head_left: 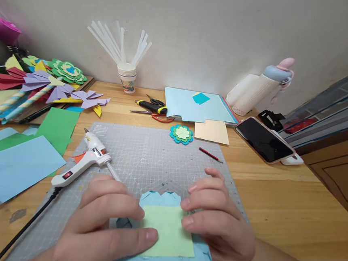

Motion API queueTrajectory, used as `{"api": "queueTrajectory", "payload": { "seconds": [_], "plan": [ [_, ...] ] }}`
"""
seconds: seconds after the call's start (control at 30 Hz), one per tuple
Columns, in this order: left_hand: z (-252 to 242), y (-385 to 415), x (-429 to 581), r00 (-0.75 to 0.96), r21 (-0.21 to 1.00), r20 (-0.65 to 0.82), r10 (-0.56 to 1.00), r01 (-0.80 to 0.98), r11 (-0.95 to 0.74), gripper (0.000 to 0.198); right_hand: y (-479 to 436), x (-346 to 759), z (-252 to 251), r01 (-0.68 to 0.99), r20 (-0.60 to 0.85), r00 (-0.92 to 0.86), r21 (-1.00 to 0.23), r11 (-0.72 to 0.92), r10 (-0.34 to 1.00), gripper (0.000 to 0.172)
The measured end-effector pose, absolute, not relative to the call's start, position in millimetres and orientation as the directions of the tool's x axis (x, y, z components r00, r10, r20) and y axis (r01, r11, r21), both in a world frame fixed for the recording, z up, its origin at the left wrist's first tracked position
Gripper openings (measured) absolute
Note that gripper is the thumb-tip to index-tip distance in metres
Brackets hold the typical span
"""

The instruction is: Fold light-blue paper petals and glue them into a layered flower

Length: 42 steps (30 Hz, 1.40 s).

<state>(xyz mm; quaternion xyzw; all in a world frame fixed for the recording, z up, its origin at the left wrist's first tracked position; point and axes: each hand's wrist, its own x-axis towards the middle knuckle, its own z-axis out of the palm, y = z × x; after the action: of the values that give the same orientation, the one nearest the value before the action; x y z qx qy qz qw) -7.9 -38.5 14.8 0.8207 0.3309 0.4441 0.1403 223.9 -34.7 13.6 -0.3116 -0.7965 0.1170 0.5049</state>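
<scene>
A pale green square of paper (pixel 167 237) lies on a light blue folded paper piece (pixel 162 197) with a scalloped far edge, at the bottom centre of the head view. My left hand (pixel 102 217) presses its thumb onto the green square, with its fingers bent at the left edge. On the other side, my right hand (pixel 217 219) curls round the right edge of the blue piece, fingertips at the green square; its thumb is hidden. Left of them, a white hot glue gun (pixel 91 151) with a glue stick in its back lies on the grey cutting mat (pixel 147 152).
A layered paper flower (pixel 181 134) and a pencil (pixel 211 155) lie toward the mat's far side. Behind are scissors (pixel 155 100), blue paper sheets (pixel 179 102) and a cup of straws (pixel 126 77). A phone (pixel 264 140) and bottle (pixel 259 89) are right; coloured paper (pixel 18 165) lies left.
</scene>
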Motion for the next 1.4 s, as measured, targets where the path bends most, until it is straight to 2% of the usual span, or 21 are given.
{"api": "queueTrajectory", "payload": {
  "seconds": [0.17, 0.3, 0.43, 0.5, 0.57, 0.67, 0.77, 0.87, 0.97, 1.2, 1.4],
  "plan": [
    [14.6, -37.1, -10.4, 0.377, 0.532, 0.638, 0.672, 0.416, -0.738, 0.015, -26.7, 225.8, 15.2, 0.417, 0.705, -0.309, -0.502, 0.757, 0.638, 0.023],
    [19.7, -32.2, -11.3, 0.429, 0.534, 0.623, 0.654, 0.378, -0.756, 0.014, -26.2, 227.1, 11.8, 0.364, 0.715, -0.322, -0.512, 0.778, 0.621, 0.010],
    [22.0, -29.4, -6.6, 0.432, 0.630, 0.559, 0.707, 0.333, -0.702, 0.012, -26.9, 226.6, 13.3, 0.346, 0.704, -0.320, -0.537, 0.770, 0.634, 0.011],
    [20.6, -28.1, -1.8, 0.376, 0.704, 0.526, 0.763, 0.311, -0.639, 0.010, -26.5, 223.4, 14.9, 0.322, 0.668, -0.288, -0.606, 0.727, 0.686, 0.007],
    [18.6, -26.1, 3.2, 0.334, 0.777, 0.469, 0.817, 0.283, -0.562, 0.022, -26.2, 218.2, 13.7, 0.234, 0.585, -0.226, -0.743, 0.627, 0.779, 0.007],
    [17.1, -22.4, 9.1, 0.294, 0.895, 0.305, 0.906, 0.235, -0.378, 0.043, -27.1, 209.9, 4.8, 0.038, 0.315, -0.131, -0.946, 0.323, 0.940, 0.011],
    [17.3, -18.8, 13.6, 0.256, 0.991, 0.029, 0.966, 0.121, -0.061, 0.034, -29.3, 204.2, -6.2, -0.116, 0.060, -0.137, -0.992, 0.044, 0.989, 0.013],
    [16.1, -15.5, 16.1, 0.259, 0.973, -0.226, 0.939, 0.019, 0.229, 0.024, -30.6, 201.4, -10.7, -0.229, -0.073, -0.196, -0.966, -0.118, 0.978, 0.025],
    [13.5, -13.1, 15.4, 0.267, 0.924, -0.355, 0.896, -0.046, 0.380, 0.024, -30.1, 199.9, -9.0, -0.263, -0.134, -0.233, -0.945, -0.195, 0.963, 0.031],
    [11.9, -12.3, 12.9, 0.328, 0.876, -0.422, 0.845, -0.092, 0.473, 0.025, -29.1, 197.4, -5.8, -0.265, -0.181, -0.282, -0.929, -0.257, 0.942, 0.023],
    [11.8, -11.5, 16.5, 0.299, 0.871, -0.460, 0.836, -0.031, 0.490, 0.024, -29.5, 196.1, -5.3, -0.236, -0.250, -0.266, -0.919, -0.315, 0.931, 0.022]
  ]
}}
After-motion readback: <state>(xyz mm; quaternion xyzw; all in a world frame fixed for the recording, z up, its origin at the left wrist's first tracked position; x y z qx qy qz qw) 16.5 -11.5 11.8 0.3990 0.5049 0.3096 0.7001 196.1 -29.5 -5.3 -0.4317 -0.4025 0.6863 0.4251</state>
